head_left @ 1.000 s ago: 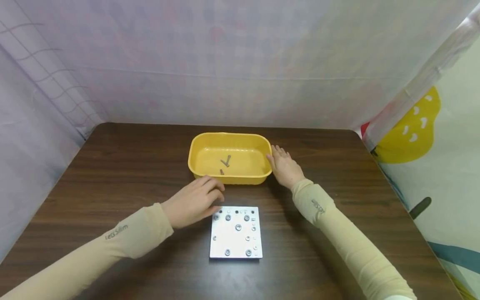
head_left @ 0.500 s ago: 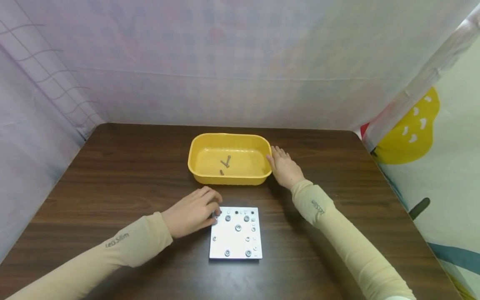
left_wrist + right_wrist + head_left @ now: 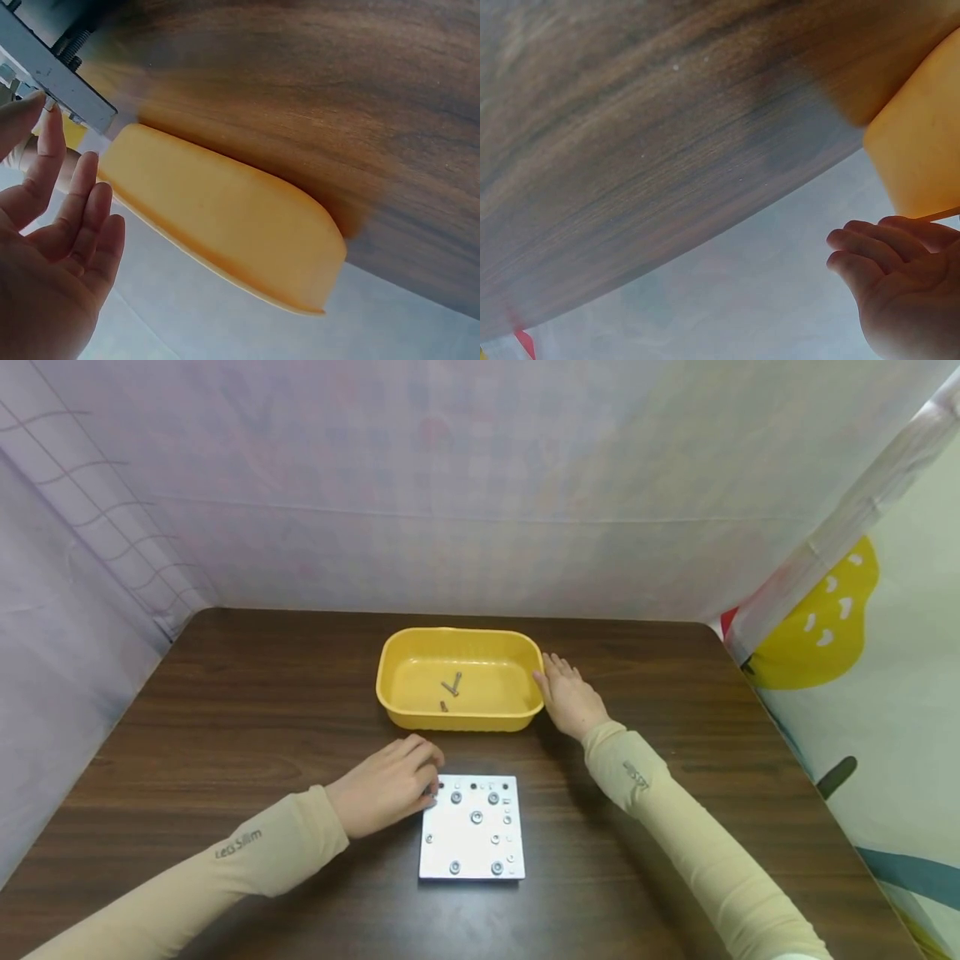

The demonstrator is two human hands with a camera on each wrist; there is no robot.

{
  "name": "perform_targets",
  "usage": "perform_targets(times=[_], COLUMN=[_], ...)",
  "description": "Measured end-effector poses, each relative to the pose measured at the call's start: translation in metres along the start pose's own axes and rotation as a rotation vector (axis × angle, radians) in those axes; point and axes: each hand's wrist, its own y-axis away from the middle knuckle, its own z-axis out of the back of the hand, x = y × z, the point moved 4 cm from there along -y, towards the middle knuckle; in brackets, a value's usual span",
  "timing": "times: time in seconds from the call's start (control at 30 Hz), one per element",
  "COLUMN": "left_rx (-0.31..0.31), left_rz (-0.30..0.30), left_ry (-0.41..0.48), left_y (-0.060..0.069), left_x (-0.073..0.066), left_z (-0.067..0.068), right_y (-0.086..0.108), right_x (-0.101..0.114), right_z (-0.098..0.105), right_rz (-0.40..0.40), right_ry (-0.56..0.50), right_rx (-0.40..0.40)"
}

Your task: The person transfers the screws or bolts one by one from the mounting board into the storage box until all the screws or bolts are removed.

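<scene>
A square metal plate with several bolts lies in front of the yellow tray. My left hand is at its upper left corner; in the left wrist view the thumb and index finger of that hand pinch a small bolt head at the plate, the other fingers loosely bent. My right hand rests against the tray's right end with its fingers extended, also visible in the right wrist view beside the tray. Several small screws lie inside the tray.
The dark wooden table extends around the tray and plate. A pale curtain hangs behind its back edge, and a printed cloth hangs on the right.
My left hand has moved down, away from the tray's front edge, to the plate's upper left corner, where finger and thumb came together. The right hand has stayed at the tray.
</scene>
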Motion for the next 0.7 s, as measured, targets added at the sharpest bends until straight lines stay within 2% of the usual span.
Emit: perform_targets(times=[0.33, 0.7], left_rx=[-0.016, -0.081], left_rz=[-0.021, -0.043], left_ry=[-0.053, -0.081], left_y=[-0.001, -0.006], left_x=[0.000, 0.003], left_z=[0.003, 0.020], right_y=[0.000, -0.001], right_x=[0.000, 0.000], right_z=[0.000, 0.000], right_rz=[-0.003, -0.003], right_ry=[0.000, 0.005], right_rx=[-0.003, 0.002])
